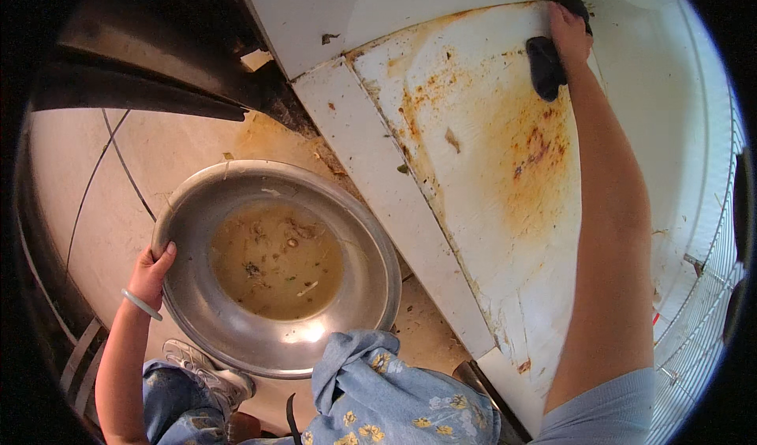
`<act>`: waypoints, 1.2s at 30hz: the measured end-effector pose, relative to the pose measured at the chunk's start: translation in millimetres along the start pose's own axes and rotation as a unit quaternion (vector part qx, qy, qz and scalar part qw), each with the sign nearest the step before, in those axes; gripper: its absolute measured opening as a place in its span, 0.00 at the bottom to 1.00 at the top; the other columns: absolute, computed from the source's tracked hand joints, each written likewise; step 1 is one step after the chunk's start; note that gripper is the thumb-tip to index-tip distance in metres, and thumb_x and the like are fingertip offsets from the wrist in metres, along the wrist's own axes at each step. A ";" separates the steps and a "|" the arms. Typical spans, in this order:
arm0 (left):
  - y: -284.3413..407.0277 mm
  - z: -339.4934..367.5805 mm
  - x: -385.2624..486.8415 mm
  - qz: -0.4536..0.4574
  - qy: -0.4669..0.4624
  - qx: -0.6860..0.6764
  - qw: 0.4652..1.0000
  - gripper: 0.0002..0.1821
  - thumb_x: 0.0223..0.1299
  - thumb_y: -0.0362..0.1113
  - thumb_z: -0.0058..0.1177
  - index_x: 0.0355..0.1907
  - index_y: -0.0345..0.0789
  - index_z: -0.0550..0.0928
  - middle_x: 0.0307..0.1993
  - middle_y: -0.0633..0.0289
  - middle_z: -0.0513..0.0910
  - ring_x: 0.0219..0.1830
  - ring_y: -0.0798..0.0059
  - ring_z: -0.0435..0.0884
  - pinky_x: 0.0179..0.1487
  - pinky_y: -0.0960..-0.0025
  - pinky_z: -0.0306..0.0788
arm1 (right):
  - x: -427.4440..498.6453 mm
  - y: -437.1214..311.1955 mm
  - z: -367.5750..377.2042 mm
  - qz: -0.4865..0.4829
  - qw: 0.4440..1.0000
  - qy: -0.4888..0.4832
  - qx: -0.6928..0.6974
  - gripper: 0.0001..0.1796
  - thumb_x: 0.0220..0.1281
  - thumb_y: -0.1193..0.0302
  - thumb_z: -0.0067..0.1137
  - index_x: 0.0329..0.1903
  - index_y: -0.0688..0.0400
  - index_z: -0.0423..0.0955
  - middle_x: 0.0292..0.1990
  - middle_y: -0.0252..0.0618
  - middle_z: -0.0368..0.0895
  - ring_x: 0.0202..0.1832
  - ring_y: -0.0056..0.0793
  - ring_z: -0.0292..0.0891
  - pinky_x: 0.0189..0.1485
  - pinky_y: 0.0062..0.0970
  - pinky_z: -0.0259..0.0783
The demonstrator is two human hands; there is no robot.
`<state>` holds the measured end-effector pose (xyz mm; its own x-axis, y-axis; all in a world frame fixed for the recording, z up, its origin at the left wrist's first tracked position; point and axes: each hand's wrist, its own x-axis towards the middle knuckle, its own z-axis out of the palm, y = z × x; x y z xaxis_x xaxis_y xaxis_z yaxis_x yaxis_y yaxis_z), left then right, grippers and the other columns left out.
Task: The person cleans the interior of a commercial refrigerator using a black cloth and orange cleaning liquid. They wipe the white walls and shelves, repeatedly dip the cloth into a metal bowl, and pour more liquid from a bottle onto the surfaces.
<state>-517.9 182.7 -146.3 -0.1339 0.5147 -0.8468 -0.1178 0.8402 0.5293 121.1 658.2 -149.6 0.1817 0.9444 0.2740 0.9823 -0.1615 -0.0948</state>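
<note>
A wide metal basin stands tilted or level before me, I cannot tell which; murky brown water with bits of debris lies in it. My left hand, with a pale bangle at the wrist, grips the basin's left rim, thumb on top. At the upper right my right hand presses a dark cloth on the far part of a white panel, which looks like the floor of a white cabinet. Rust-coloured stains and crumbs of dirt spread over the panel, left of and below the cloth.
A white ledge borders the stained panel. At the right stands a white wire rack. Dark metal parts fill the upper left, with thin cables on the floor below. My shoe is just below the basin.
</note>
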 end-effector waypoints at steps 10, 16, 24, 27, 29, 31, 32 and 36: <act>9.8 -4.8 16.2 0.027 -0.046 0.040 0.998 0.20 0.68 0.43 0.59 0.54 0.32 0.78 0.45 0.63 0.83 0.46 0.78 0.79 0.52 0.68 0.73 | -180.4 -118.1 -72.6 -0.320 0.934 0.026 0.156 0.16 0.62 0.62 0.61 0.52 0.38 0.84 0.42 0.40 0.82 0.44 0.44 0.75 0.52 0.38 0.68; 3.9 -7.7 39.2 0.041 0.018 0.183 0.982 0.18 0.67 0.43 0.60 0.51 0.32 0.79 0.40 0.63 0.84 0.41 0.73 0.82 0.48 0.65 0.76 | -221.2 -152.8 -109.8 -0.318 0.907 -0.086 0.261 0.12 0.64 0.68 0.60 0.49 0.43 0.84 0.43 0.38 0.82 0.43 0.41 0.77 0.48 0.36 0.73; -5.2 -8.3 50.4 0.089 -0.034 0.104 0.990 0.20 0.69 0.41 0.56 0.56 0.30 0.76 0.45 0.59 0.83 0.44 0.70 0.82 0.49 0.62 0.77 | -251.4 -44.0 -185.8 0.191 0.720 0.013 0.667 0.16 0.70 0.67 0.58 0.57 0.55 0.79 0.51 0.35 0.81 0.49 0.25 0.76 0.56 0.27 0.71; -4.7 -10.9 55.1 0.065 -0.047 0.100 0.992 0.20 0.69 0.41 0.56 0.56 0.31 0.75 0.46 0.58 0.83 0.46 0.69 0.82 0.51 0.61 0.77 | -264.9 14.4 -190.4 0.253 0.784 0.033 0.567 0.26 0.74 0.55 0.50 0.65 0.57 0.72 0.62 0.38 0.76 0.64 0.28 0.70 0.69 0.30 0.62; -5.0 -12.0 56.8 0.057 -0.038 0.099 0.993 0.20 0.69 0.40 0.57 0.57 0.31 0.75 0.47 0.58 0.83 0.46 0.68 0.82 0.51 0.61 0.77 | -271.1 26.3 -171.5 0.360 0.792 -0.057 0.489 0.40 0.73 0.40 0.38 0.72 0.59 0.63 0.72 0.43 0.63 0.74 0.36 0.55 0.77 0.36 0.43; -5.9 -12.5 56.2 0.065 -0.034 0.088 0.993 0.20 0.68 0.40 0.57 0.57 0.32 0.75 0.47 0.58 0.83 0.46 0.67 0.82 0.51 0.60 0.77 | -271.0 14.1 -143.7 0.348 0.904 -0.036 0.245 0.45 0.65 0.33 0.42 0.74 0.49 0.61 0.73 0.47 0.59 0.76 0.43 0.52 0.77 0.47 0.38; -6.4 -12.3 55.0 0.075 -0.041 0.080 0.993 0.20 0.68 0.40 0.57 0.57 0.32 0.75 0.47 0.58 0.83 0.46 0.67 0.82 0.51 0.60 0.77 | -271.7 2.8 -132.7 0.246 0.955 -0.044 0.158 0.45 0.60 0.31 0.45 0.74 0.42 0.62 0.73 0.49 0.59 0.76 0.45 0.50 0.76 0.52 0.38; -5.4 -8.5 49.0 0.075 -0.051 0.061 0.994 0.21 0.68 0.40 0.58 0.58 0.33 0.75 0.47 0.59 0.83 0.47 0.67 0.81 0.52 0.59 0.77 | -285.6 -65.3 -96.8 0.034 0.999 0.029 0.021 0.38 0.50 0.36 0.61 0.63 0.35 0.73 0.67 0.52 0.65 0.72 0.48 0.56 0.71 0.59 0.44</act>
<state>-532.2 202.0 -190.2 -0.0393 0.6459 -0.7624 0.0171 0.7633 0.6458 9.5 371.3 -129.0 0.2519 0.9131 0.3205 0.9650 -0.2119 -0.1548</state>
